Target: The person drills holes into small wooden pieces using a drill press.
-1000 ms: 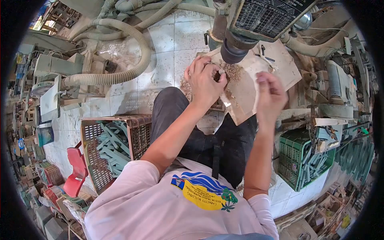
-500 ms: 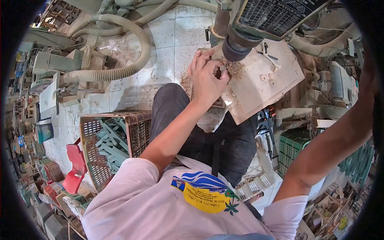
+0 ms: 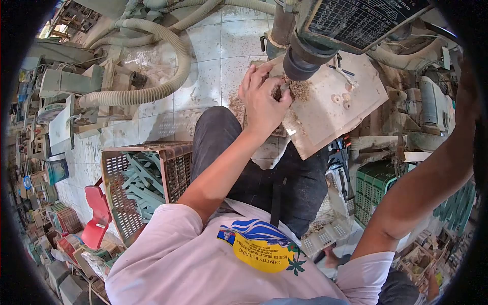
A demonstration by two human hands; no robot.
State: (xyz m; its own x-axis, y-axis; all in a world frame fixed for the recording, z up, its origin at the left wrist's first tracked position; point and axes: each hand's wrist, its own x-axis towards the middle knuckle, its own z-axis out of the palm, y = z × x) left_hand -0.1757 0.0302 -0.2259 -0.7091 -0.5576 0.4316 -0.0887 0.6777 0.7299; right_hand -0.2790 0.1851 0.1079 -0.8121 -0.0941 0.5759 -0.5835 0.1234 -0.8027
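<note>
My left hand [image 3: 264,104] is at the left edge of a wooden board [image 3: 351,96], right beside the drill press chuck [image 3: 302,63]. Its fingers are curled, with thumb and forefinger close together around a small gap where brown shavings show. Whatever it grips is hidden by the hand. Wood shavings [image 3: 300,91] lie heaped under the chuck, next to my thumb. The board has a few shallow round holes, and a dark chuck key-like tool [image 3: 341,70] rests on it. My right arm [image 3: 422,188] reaches up to the right edge, and its hand is lost in the dark border.
A plastic crate [image 3: 175,170] of grey-green strips [image 3: 142,178] stands left of my leg, near a red chair [image 3: 96,216]. A ribbed hose [image 3: 178,56] curves over the tiled floor. A green crate [image 3: 373,190] stands at right. Another person's leg [image 3: 399,290] shows at lower right.
The view has shifted slightly. Another person's foot and leg have come into sight at the lower right. My left hand stays in nearly the same place and pose.
</note>
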